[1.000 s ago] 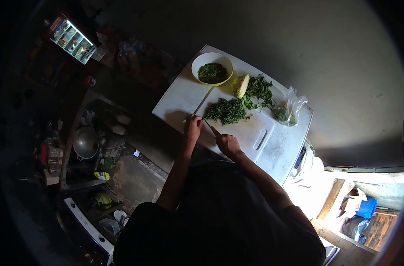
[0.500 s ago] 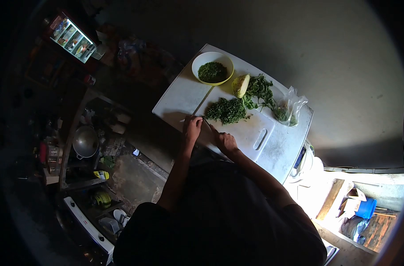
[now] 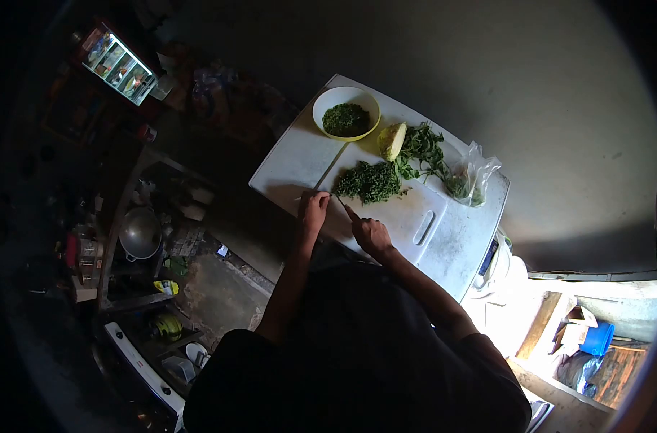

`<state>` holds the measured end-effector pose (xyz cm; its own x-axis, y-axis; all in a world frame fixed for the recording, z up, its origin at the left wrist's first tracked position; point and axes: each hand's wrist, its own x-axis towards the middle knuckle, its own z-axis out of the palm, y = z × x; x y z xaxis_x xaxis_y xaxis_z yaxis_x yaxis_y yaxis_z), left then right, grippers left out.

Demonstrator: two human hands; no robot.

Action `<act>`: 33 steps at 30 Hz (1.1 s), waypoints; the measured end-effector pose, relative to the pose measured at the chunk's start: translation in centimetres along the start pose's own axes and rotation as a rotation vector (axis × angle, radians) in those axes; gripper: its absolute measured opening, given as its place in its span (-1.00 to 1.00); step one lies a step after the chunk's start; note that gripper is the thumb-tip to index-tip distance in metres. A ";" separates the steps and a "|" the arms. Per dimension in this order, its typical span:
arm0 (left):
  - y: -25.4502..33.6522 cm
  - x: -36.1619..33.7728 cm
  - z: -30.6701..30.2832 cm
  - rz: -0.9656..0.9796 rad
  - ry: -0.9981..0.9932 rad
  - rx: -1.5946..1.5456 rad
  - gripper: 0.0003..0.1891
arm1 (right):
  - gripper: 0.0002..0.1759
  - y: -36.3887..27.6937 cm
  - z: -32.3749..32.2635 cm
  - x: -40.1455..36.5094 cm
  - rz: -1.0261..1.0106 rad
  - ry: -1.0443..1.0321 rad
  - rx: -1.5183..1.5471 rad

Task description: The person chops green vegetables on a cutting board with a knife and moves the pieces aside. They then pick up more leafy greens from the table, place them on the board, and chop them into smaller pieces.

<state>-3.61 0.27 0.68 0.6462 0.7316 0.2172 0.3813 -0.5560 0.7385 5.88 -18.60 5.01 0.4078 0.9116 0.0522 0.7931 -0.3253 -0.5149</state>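
My right hand (image 3: pixel 372 235) is wrapped round the handle of a knife (image 3: pixel 348 210), whose tip points up and left towards my other hand. Fingers bent together, my left hand (image 3: pixel 315 205) is at the left edge of the white cutting board (image 3: pixel 393 220); what it pinches is too small to make out. Just beyond the hands, a pile of chopped greens (image 3: pixel 367 181) lies on the board. A cut piece of cabbage (image 3: pixel 392 141) and leafy stems (image 3: pixel 423 148) are behind it. A bowl (image 3: pixel 346 113) holds more chopped greens.
On the white table (image 3: pixel 458 249), a clear plastic bag (image 3: pixel 475 175) with greens stands at the right. A wall rises behind the table. At the left are a metal wok (image 3: pixel 140 233), shelves and a lit display case (image 3: pixel 119 67). A blue container (image 3: pixel 597 338) is at the lower right.
My right hand has shifted slightly right and the knife has drawn a little away from my left hand. My left hand is nearly unchanged.
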 end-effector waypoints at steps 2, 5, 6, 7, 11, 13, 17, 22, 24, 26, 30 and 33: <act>0.1 -0.1 -0.1 -0.002 0.005 0.068 -0.84 | -0.31 0.0 0.3 -0.3 -0.100 0.097 -0.011; 0.2 -0.2 0.0 -0.021 0.020 0.091 -0.84 | -0.31 -0.6 -0.2 -0.4 -0.095 0.067 -0.012; 0.1 -0.2 0.1 -0.009 0.018 0.073 -0.83 | -0.31 -0.6 -0.2 -0.3 -0.096 0.065 -0.013; 0.0 -0.2 0.1 0.002 0.016 0.056 -0.83 | -0.31 -0.6 -0.1 -0.3 -0.074 0.031 -0.018; -1.2 -0.2 1.2 -0.026 0.034 -0.048 -0.83 | -0.32 -0.3 0.3 -0.3 -0.052 0.001 0.017; -0.6 -0.2 0.8 -0.042 0.019 -0.022 -0.85 | -0.32 0.1 1.2 -0.5 -0.109 0.104 -0.023; 0.3 0.2 -0.5 0.153 0.060 0.173 -0.88 | -0.29 -0.3 0.5 0.1 -0.137 0.138 0.000; -0.2 -0.1 0.1 0.115 0.061 0.082 -0.87 | -0.27 -0.3 0.9 0.3 -0.112 0.115 -0.064; -1.0 -0.2 0.7 0.051 0.029 0.034 -0.85 | -0.28 -0.2 0.8 0.0 -0.093 0.088 -0.066; -1.9 -0.3 1.4 -0.011 -0.004 -0.017 -0.84 | -0.30 0.0 0.8 -0.5 -0.078 0.068 -0.066; -1.8 -0.3 1.2 0.055 -0.008 -0.077 -0.86 | -0.32 0.5 0.7 -0.4 -0.056 0.047 -0.017; -1.5 -0.2 0.7 0.065 -0.022 -0.037 -0.84 | -0.31 1.1 1.5 -0.3 -0.072 0.102 -0.035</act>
<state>-3.84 0.62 -0.92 0.6832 0.6855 0.2518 0.3134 -0.5867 0.7467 5.96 -18.84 3.11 0.3914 0.9033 0.1755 0.8367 -0.2700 -0.4765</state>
